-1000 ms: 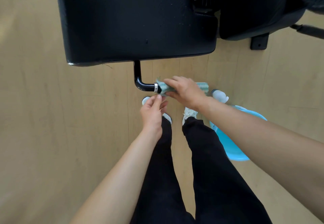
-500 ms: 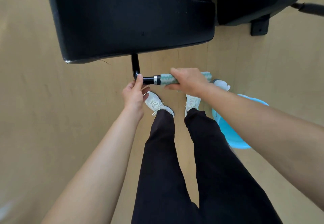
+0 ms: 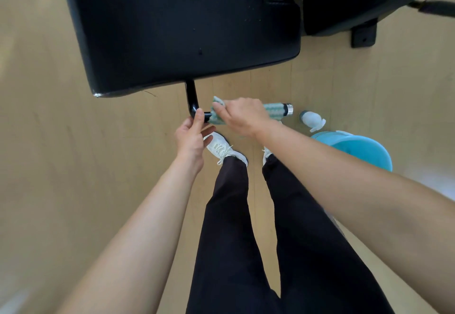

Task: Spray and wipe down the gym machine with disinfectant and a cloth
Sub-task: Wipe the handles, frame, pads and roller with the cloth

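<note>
The gym machine's black padded seat [image 3: 177, 25] fills the top of the view. Below its front edge a black bent handle [image 3: 191, 97] sticks out and runs to the right, ending in a silver-ringed tip [image 3: 287, 109]. A teal patterned cloth [image 3: 216, 113] is wrapped around that bar. My right hand [image 3: 240, 115] is closed over the cloth on the bar. My left hand [image 3: 190, 139] pinches the bar's bend with thumb and fingers. A white spray bottle [image 3: 312, 119] stands on the floor to the right of the handle.
A light blue bucket [image 3: 364, 150] sits on the wooden floor by my right forearm, just behind the spray bottle. My two legs in black trousers and white shoes [image 3: 222, 148] stand under the handle. A second black pad [image 3: 357, 1] and a machine foot [image 3: 364, 35] lie at top right.
My right hand slid the cloth left along the bar, uncovering the silver-ringed tip. My left hand rose from below the bar to grip its bend and stays there.
</note>
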Demonstrator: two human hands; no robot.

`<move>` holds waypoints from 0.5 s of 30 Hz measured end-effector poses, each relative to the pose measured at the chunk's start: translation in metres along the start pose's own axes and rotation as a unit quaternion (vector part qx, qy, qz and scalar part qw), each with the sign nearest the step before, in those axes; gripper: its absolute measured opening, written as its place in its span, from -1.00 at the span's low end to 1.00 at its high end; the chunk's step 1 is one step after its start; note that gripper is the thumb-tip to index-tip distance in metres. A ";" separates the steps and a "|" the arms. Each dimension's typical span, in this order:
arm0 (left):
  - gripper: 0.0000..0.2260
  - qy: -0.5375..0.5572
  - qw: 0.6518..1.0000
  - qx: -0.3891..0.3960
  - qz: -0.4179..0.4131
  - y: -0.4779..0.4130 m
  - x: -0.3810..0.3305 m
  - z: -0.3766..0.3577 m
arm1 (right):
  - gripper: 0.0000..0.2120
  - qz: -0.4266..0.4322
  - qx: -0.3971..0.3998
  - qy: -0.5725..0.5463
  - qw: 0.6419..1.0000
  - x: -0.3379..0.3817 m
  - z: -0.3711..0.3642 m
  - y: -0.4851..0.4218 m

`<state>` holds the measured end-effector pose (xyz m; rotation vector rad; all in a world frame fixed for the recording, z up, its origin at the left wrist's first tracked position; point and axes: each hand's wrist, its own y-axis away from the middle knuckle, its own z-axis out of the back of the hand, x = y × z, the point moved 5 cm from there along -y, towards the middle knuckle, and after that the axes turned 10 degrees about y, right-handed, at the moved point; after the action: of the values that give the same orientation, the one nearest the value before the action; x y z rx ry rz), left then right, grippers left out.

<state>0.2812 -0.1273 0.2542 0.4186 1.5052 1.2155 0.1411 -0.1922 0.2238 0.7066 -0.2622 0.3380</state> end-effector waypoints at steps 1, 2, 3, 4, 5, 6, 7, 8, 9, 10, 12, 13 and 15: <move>-0.82 -0.003 1.000 0.003 -0.003 0.001 -0.001 -0.001 | -0.46 0.005 -0.003 0.005 1.000 0.012 0.001 -0.004; -0.82 -0.006 1.000 0.005 -0.007 0.001 -0.002 -0.001 | -0.46 0.010 -0.012 0.009 1.000 0.020 0.002 -0.005; -0.82 -0.010 1.000 0.007 -0.010 0.002 -0.003 -0.001 | -0.48 0.016 -0.027 0.011 0.999 0.023 0.002 -0.003; -0.82 -0.015 1.000 0.008 -0.012 0.002 -0.004 0.000 | -0.51 0.025 -0.049 0.004 0.998 0.022 0.001 0.000; -0.81 -0.021 1.000 0.009 -0.012 0.001 -0.005 0.001 | -0.55 0.037 -0.072 -0.009 0.997 0.016 0.000 0.005; -0.81 -0.027 1.000 0.010 -0.013 0.000 -0.005 0.002 | -0.57 0.045 -0.094 -0.021 0.994 0.009 -0.001 0.009; -0.80 -0.033 0.999 0.010 -0.013 -0.001 -0.006 0.003 | -0.57 0.045 -0.105 -0.028 0.993 0.000 -0.003 0.013; -0.80 -0.038 0.999 0.011 -0.013 -0.002 -0.006 0.004 | -0.55 0.035 -0.104 -0.030 0.994 -0.011 -0.006 0.017; -0.79 -0.042 0.999 0.010 -0.013 -0.002 -0.006 0.004 | -0.51 0.014 -0.095 -0.027 0.995 -0.025 -0.010 0.022; -0.79 -0.044 0.999 0.009 -0.013 -0.003 -0.005 0.005 | -0.47 -0.012 -0.084 -0.021 0.996 -0.040 -0.015 0.027; -0.79 -0.041 0.999 0.008 -0.014 -0.003 -0.005 0.006 | -0.39 -0.079 -0.059 -0.029 0.995 -0.076 -0.024 0.042; -0.78 -0.039 0.999 0.008 -0.013 -0.003 -0.004 0.005 | -0.38 -0.120 -0.048 -0.047 0.991 -0.093 -0.028 0.050; -0.77 -0.034 0.999 0.010 -0.012 -0.003 -0.003 0.005 | -0.46 -0.185 -0.029 -0.076 0.979 -0.117 -0.036 0.061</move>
<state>0.2872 -0.1288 0.2537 0.4493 1.4620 1.1562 0.0150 -0.1494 0.1932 0.7091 -0.2781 -0.0789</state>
